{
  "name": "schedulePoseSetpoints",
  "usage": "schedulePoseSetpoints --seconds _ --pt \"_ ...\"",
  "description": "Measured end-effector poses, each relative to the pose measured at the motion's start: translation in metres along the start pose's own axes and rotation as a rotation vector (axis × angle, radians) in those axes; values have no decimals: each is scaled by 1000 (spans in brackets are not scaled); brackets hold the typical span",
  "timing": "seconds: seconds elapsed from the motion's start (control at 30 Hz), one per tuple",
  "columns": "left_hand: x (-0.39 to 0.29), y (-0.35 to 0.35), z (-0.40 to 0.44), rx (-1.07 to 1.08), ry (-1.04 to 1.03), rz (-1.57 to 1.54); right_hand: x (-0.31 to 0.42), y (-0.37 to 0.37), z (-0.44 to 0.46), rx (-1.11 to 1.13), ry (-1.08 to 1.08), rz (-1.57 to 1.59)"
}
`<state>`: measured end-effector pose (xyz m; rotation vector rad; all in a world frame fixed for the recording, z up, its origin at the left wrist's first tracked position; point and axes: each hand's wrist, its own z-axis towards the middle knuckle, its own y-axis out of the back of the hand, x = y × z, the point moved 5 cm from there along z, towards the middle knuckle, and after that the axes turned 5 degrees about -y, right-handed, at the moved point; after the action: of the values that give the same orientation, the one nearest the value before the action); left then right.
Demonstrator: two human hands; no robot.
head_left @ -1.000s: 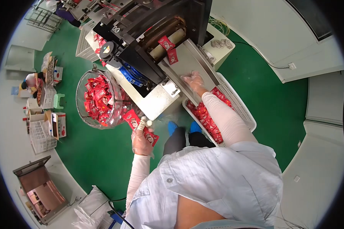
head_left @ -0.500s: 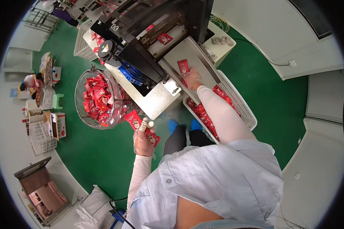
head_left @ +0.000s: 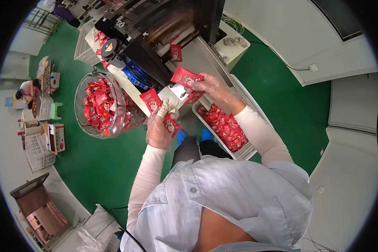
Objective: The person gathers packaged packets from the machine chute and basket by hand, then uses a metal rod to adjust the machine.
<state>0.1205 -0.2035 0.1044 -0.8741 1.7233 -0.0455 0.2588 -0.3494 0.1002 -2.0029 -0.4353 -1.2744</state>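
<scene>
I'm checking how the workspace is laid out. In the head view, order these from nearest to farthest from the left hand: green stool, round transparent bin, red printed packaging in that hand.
1. Red printed packaging: held in the left hand.
2. Round transparent bin: to the hand's left.
3. Green stool: far left, beyond the bin.

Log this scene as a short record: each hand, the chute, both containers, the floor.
Left hand: clear glove, gripping at least one red packet, partly covered by fingers
Right hand: clear glove, also gripping at least one red packet
Chute: metal, loose packet at its far end
Basket: white, holding red packets
Bin: round, clear, holding many red packets
Floor: green
</scene>
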Motion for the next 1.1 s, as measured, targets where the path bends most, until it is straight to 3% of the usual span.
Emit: schedulePoseSetpoints --seconds 0.1,0.2,0.33,0.43,0.63,0.73,0.83,1.1 --pt "-24 -37 0 76 -78 -88 27 -30 -24 85 -51 -45" --pt "-36 -38 -2 147 -123 60 34 -46 -38 219 30 2" --pt "-50 -42 -14 -71 -160 95 41 -57 -49 239 -107 55" --pt "-63 -52 -24 -144 -247 33 39 -65 -47 227 -30 75" --pt "-70 -29 -21 -184 -194 -13 37 -68 -56 280 -121 -40" --pt "-70 -30 -18 -183 -219 -64 42 -72 -57 287 -42 -125" --pt "-71 -34 -19 -170 -219 -109 47 -77 -61 228 -87 2" --pt "-68 -34 -17 -159 -232 -142 53 -77 -67 226 -122 -69"
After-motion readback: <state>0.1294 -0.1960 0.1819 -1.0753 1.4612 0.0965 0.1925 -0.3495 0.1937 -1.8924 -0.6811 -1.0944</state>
